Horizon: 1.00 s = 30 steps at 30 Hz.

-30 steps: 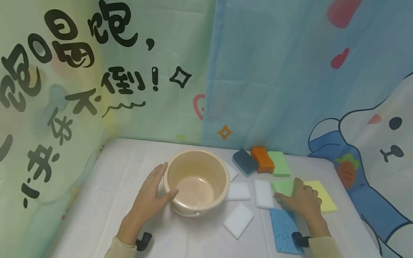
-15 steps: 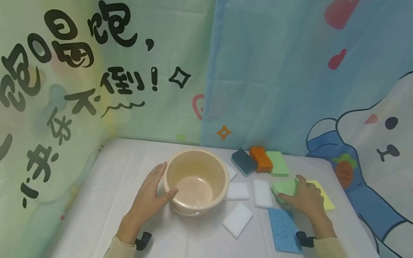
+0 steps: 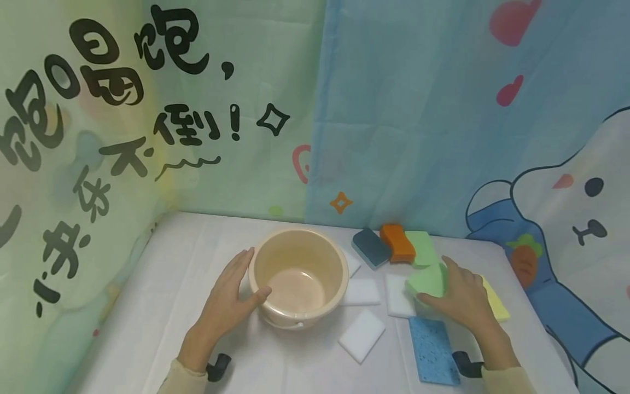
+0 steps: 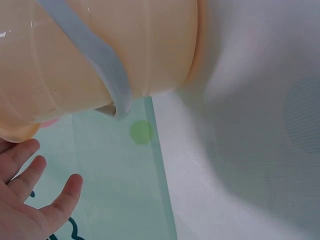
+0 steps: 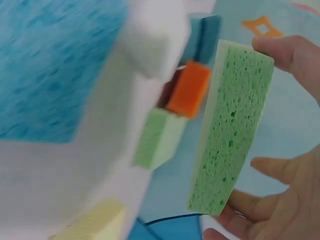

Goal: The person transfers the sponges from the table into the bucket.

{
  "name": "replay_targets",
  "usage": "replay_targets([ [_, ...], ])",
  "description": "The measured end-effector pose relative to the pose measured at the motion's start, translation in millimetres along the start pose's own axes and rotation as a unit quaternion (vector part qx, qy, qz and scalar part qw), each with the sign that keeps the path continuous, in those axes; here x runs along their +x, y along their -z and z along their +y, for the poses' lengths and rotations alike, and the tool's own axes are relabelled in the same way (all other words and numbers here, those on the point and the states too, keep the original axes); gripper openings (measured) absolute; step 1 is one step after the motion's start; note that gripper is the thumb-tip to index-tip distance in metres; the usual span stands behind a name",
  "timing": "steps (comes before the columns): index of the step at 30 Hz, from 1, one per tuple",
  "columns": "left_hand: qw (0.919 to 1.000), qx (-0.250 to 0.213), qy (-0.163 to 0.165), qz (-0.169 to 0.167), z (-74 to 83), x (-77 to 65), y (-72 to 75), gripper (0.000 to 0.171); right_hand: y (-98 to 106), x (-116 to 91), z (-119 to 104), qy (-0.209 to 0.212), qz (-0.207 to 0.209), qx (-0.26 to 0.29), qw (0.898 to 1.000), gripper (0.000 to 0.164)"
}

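Note:
A beige bucket stands on the white-covered table, its pale handle hanging down its side in the left wrist view. My left hand rests at its left rim with fingers fairly straight and the thumb at the edge. My right hand holds a light green sponge by its ends, thumb on one and fingers on the other. In the right wrist view this sponge shows its porous edge, raised off the table. Beneath that hand lies a blue sponge; a yellow sponge is partly hidden behind it.
At the back lie a dark grey-blue sponge, an orange sponge and another light green sponge. Several white sponges, including one near the front, lie right of the bucket. Printed cloth hangs behind the table.
My right hand has lifted the light green sponge and moved it slightly back and left, now overlapping the other green one in view. The left hand and bucket have stayed put.

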<state>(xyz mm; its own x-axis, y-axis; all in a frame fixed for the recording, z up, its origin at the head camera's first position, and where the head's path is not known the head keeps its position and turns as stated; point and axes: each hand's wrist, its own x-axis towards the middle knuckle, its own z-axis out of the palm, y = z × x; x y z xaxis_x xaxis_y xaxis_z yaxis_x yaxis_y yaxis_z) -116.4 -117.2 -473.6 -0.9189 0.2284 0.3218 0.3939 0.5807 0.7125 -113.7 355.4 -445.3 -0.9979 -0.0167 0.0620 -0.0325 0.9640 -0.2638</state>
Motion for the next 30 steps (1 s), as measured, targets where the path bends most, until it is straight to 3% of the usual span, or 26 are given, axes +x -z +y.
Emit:
replay_targets([
  [5, 1.0000, 0.002, 0.004, 0.000, -0.2, -0.1, 0.4, 0.085, 14, 0, -23, 0.053, 0.007, 0.025, 0.998, 0.100],
  [11, 1.0000, -0.001, 0.004, -0.001, 0.0, 0.3, 0.2, 0.086, 33, 1, -51, 0.118, -0.019, 0.069, 0.991, 0.095],
  [20, 1.0000, 0.001, 0.006, -0.001, -1.9, 0.0, -0.2, 0.086, 52, 11, -87, 0.244, -0.019, 0.106, 0.964, 0.092],
  [30, 1.0000, -0.007, 0.005, 0.003, -2.1, 0.5, -1.1, 0.086, 67, 27, -125, 0.313, -0.061, 0.110, 0.941, 0.090],
])
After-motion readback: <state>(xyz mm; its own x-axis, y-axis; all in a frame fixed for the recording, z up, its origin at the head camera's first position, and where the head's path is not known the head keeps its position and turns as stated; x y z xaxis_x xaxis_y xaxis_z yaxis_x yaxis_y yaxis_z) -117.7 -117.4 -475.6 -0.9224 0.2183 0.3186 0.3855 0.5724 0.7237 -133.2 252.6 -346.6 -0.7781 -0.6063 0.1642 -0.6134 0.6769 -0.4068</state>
